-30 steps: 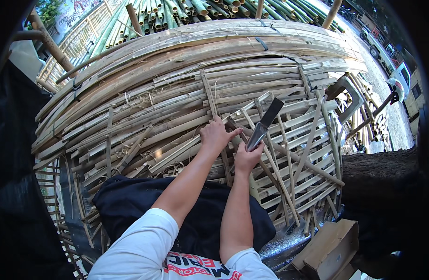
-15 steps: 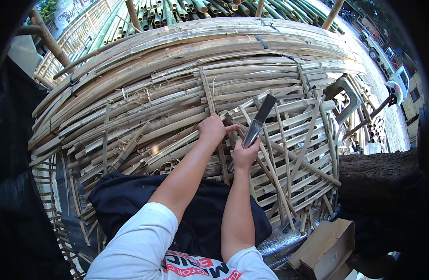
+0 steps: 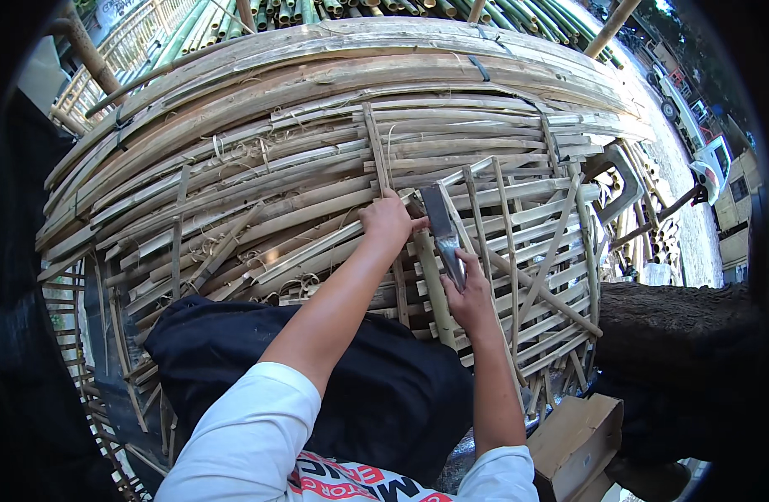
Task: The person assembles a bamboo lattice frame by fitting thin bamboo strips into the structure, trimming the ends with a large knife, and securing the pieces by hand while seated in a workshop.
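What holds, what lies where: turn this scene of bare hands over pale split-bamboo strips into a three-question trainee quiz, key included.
1. Which hand holds the flat, dark-bladed tool with the silver metal handle?
2. True or false: the soft black cloth shows beneath the person's bare left forearm.
3. Where in the picture is the brown cardboard box?
A. Upper left
B. Lower right
C. Upper right

Key:
1. The right hand.
2. True.
3. B.
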Demonstrator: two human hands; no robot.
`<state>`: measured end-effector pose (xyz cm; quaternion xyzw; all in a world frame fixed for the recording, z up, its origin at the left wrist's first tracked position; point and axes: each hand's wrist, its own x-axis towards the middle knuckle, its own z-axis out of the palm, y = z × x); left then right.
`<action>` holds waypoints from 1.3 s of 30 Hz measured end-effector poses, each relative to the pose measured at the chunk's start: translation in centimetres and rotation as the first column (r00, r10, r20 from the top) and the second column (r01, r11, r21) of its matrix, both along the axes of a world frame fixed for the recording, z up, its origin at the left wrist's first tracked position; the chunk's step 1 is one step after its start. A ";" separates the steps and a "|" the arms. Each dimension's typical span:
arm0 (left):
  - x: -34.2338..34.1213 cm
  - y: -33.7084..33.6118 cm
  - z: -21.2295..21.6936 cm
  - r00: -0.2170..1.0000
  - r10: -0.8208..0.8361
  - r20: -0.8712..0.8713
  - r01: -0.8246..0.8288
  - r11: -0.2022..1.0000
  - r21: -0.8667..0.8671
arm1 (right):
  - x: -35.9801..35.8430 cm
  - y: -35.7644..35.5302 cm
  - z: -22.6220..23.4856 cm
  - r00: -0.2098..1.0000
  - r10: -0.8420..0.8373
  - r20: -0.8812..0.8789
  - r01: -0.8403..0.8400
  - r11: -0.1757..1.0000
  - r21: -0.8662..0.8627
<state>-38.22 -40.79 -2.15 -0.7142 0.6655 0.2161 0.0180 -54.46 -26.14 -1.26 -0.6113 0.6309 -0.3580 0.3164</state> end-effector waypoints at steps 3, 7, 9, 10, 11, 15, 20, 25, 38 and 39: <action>-0.4 0.2 -0.2 1.000 0.005 -0.016 -0.005 1.000 -0.016 | -0.3 -0.1 -0.9 0.992 0.050 -0.115 -0.079 0.959 -0.272; -0.4 -0.1 -0.2 1.000 -0.013 -0.012 0.013 0.999 0.029 | -0.1 -1.1 -0.1 0.986 0.095 -0.135 -0.118 0.976 -0.181; -0.2 -0.3 -0.7 1.000 -0.007 -0.013 0.007 1.000 0.026 | 0.1 -1.3 0.4 0.971 0.127 -0.204 -0.153 0.982 -0.114; -0.1 -0.4 -0.9 1.000 -0.004 -0.016 0.004 1.000 0.017 | 0.3 -1.6 0.8 0.970 0.135 -0.204 -0.160 0.981 -0.111; 0.1 -0.6 -1.1 1.000 0.003 -0.016 -0.003 1.000 0.020 | 0.4 -2.0 1.3 0.960 0.134 -0.247 -0.151 0.987 -0.048; 0.0 0.0 1.2 0.998 -0.014 -0.054 0.014 1.000 -0.007 | -0.1 -1.8 0.9 0.948 0.129 -0.290 -0.178 0.972 -0.152; 0.0 -0.2 1.1 0.999 -0.022 -0.039 0.024 0.999 0.039 | -0.9 -1.9 0.5 0.941 0.136 -0.309 -0.174 0.980 -0.100; -0.2 -0.3 1.2 1.000 -0.018 -0.019 0.020 0.994 0.105 | -0.5 -1.4 0.5 0.977 0.058 -0.205 -0.082 0.991 -0.110; 0.6 -0.7 -0.7 0.999 -0.022 -0.029 0.022 1.000 -0.016 | 0.9 -2.3 1.1 0.943 0.126 -0.306 -0.155 0.985 -0.071; 0.4 -0.5 -0.3 0.999 -0.023 -0.032 0.023 1.000 -0.011 | 0.8 -2.0 0.2 0.960 0.077 -0.269 -0.146 0.958 -0.247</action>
